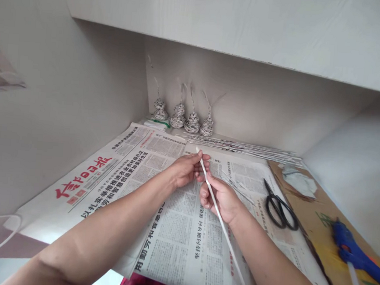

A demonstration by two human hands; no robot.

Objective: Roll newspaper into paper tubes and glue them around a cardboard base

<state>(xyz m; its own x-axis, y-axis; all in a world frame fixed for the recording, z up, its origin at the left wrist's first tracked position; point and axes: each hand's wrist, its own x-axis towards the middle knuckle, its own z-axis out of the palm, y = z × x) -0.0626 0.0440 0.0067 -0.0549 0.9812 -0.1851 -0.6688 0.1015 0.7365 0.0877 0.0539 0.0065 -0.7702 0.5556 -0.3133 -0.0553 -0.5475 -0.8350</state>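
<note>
A long, thin white rolled-paper stick (224, 228) runs from the lower edge of the view up to my fingers, its tip just beyond them. My left hand (190, 166) pinches it near the tip between thumb and fingers. Just below, my right hand (220, 195) grips the same stick, thumb on top and fingers curled under. Both hands are above newspaper sheets (181, 247) spread on the table. Some thin pale strips (239, 188) lie on the paper beyond my right hand.
Several woven paper gourd shapes (192, 123) stand along the back wall. Rolled paper sticks (242, 147) lie beside them. At right are black-handled scissors (280, 209), a crumpled white cloth or paper (298, 182), a cardboard sheet (315, 222) and a blue glue gun (352, 249). A ledge (235, 23) overhangs the back.
</note>
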